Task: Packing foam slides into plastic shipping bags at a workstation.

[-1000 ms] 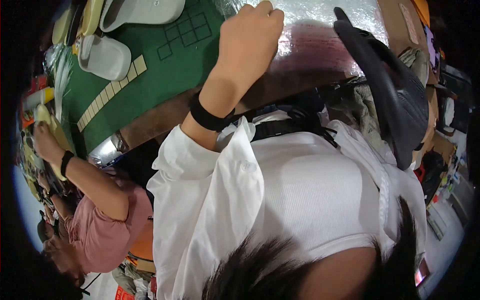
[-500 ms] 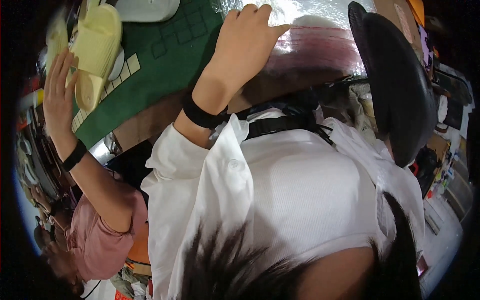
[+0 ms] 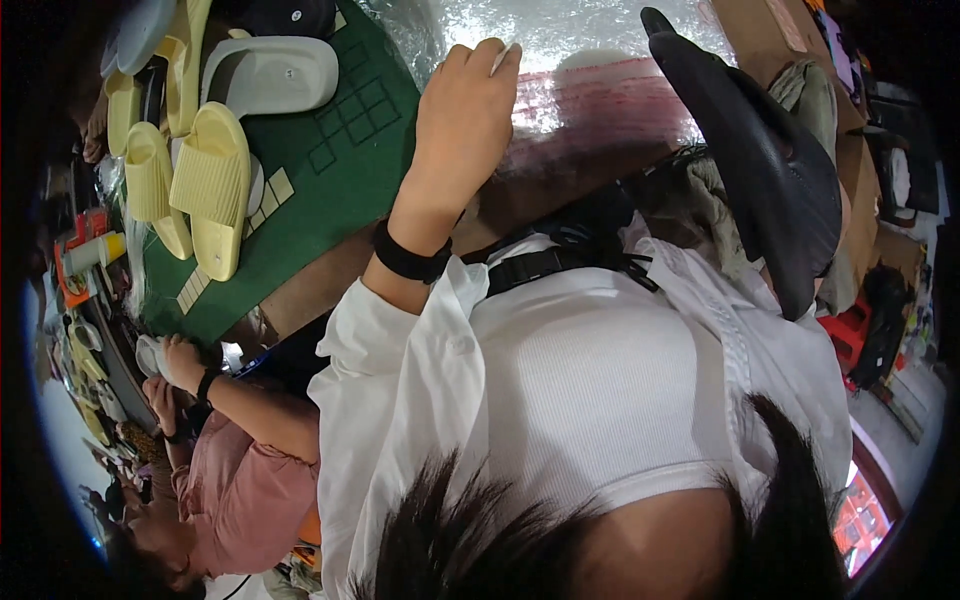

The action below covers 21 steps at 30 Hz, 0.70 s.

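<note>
My left hand, with a black band on its wrist, is over the plastic at the near edge of the table. Its fingers are curled, and a small thin white piece shows between the thumb and forefinger. To the right, a black slipper is held up, tilted, in my right hand. Only a bit of that hand shows behind the slipper; its fingers are hidden. Under and beyond my hands lie shiny clear plastic bags with red stripes.
Pale yellow slides and a grey slide lie on the green mat at the left. A co-worker in a pink top sits on the left, both hands at a pale shoe. Cardboard lies at the far right.
My left thumb has drawn in toward the fingers, where a white piece now shows. The black slipper has turned. The co-worker's raised hand has come down from the yellow slides. The view has shifted.
</note>
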Each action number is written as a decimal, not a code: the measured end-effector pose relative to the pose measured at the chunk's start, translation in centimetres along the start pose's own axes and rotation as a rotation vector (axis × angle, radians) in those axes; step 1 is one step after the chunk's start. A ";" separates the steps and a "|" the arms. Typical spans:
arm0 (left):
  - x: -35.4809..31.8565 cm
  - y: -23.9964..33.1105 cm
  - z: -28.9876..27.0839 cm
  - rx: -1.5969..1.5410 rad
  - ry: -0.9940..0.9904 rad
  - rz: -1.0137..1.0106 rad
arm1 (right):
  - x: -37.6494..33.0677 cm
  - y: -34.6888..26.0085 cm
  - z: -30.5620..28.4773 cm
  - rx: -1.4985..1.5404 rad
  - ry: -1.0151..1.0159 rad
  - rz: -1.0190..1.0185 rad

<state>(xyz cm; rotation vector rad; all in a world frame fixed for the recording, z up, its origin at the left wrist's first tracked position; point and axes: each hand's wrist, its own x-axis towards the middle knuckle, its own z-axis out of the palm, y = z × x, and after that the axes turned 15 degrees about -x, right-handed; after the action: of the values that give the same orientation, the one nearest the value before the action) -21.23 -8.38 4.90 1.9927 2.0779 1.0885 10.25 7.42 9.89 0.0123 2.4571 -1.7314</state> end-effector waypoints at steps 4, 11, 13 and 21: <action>0.6 -0.1 -0.4 -0.085 0.155 0.022 | 0.6 -0.4 -0.4 -0.013 -0.054 -0.039; 1.5 0.1 -1.3 -0.079 0.164 -0.108 | 2.1 -1.4 -1.1 -0.058 -0.161 -0.118; 1.8 0.2 -0.5 -0.161 0.159 -0.153 | 2.4 -2.3 -2.4 -0.108 -0.184 -0.132; 1.1 -1.1 -1.7 -0.066 0.067 -0.121 | 8.1 -5.1 -3.8 -0.200 -0.343 -0.260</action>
<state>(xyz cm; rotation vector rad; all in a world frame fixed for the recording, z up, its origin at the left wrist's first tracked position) -23.19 -8.00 6.04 1.7998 2.1328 1.1999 1.35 8.67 14.98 -0.5966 2.4352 -1.4145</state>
